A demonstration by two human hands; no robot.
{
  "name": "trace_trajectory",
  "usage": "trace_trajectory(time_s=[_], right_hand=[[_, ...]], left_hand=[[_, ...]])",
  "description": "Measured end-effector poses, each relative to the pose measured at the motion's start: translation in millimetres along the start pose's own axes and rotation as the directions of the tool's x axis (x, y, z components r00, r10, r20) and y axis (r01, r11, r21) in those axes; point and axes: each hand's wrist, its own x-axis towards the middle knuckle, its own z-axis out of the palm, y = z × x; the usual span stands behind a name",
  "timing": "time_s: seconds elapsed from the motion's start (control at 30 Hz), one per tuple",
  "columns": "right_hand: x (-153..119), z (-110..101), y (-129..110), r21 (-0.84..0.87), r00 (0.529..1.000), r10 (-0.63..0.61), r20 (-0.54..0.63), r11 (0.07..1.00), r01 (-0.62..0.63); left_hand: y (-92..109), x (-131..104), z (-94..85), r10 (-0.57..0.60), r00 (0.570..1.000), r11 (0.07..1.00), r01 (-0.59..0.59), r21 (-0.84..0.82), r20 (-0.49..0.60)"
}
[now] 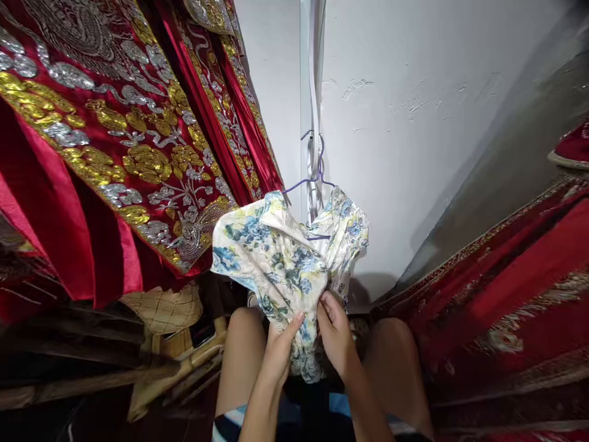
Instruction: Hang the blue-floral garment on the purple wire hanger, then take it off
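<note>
A white short-sleeved blouse (285,264) with blue and yellow flowers hangs in front of me on a thin purple wire hanger (321,172). The hanger's hook sits at a white strap (313,92) running down the wall. My left hand (281,344) grips the lower front of the blouse, thumb on top and fingers behind the cloth. Higher and to the right, my right hand (335,322) pinches the blouse's front edge with thumb and fingers. The lower part of the blouse bunches between my wrists.
Red cloth with gold and silver sequins (147,159) hangs at the left. More red embroidered fabric (515,294) is at the right. Behind the blouse rises a white wall (391,92). A bamboo frame (179,368) stands low on the left, beside a dark phone-like object (202,332).
</note>
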Motion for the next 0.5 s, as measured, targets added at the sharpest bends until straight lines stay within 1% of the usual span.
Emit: trace_trajectory(time_s=[0.1,0.2,0.27,0.3,0.33,0.37,0.4,0.43,0.47,0.5], right_hand=[[0.6,-7.7,3.0,0.024,0.994,0.107,0.014,0.994,-0.107],[3.4,-14.8,6.6,0.035,0.985,0.172,-0.010,0.984,-0.172],[4.5,-18.0,7.8,0.040,0.981,0.195,-0.014,0.980,-0.195],[4.3,-18.6,7.7,0.045,0.979,0.202,-0.006,0.978,-0.202],[3.5,-18.5,7.1,0.053,0.977,0.211,0.009,0.976,-0.211],[2.3,-17.6,6.1,0.065,0.975,0.222,0.029,0.973,-0.223],[0.9,-16.0,4.8,0.077,0.971,0.233,0.050,0.969,-0.236],[-0.6,-13.9,3.5,0.089,0.968,0.241,0.070,0.965,-0.247],[-1.8,-11.6,2.2,0.101,0.966,0.245,0.087,0.962,-0.253],[-2.8,-9.2,1.0,0.112,0.965,0.243,0.100,0.961,-0.254]], left_hand=[[-2.6,2.2,-5.4,0.044,0.999,0.999,-0.044,-0.001,-0.018],[-3.9,9.8,-13.4,0.085,0.995,0.993,-0.081,0.091,-0.045],[-5.9,15.4,-18.9,0.154,0.985,0.972,-0.138,0.188,-0.074],[-7.6,17.3,-21.1,0.221,0.969,0.953,-0.192,0.235,-0.106],[-9.9,18.0,-22.7,0.311,0.939,0.922,-0.261,0.287,-0.146],[-12.5,17.6,-23.5,0.411,0.894,0.875,-0.332,0.352,-0.179],[-15.4,16.2,-23.6,0.513,0.836,0.810,-0.397,0.431,-0.194],[-18.4,14.1,-22.9,0.605,0.775,0.731,-0.449,0.513,-0.183],[-21.5,11.6,-21.4,0.673,0.726,0.648,-0.488,0.585,-0.141],[-24.7,9.4,-19.4,0.711,0.699,0.571,-0.519,0.635,-0.068]])
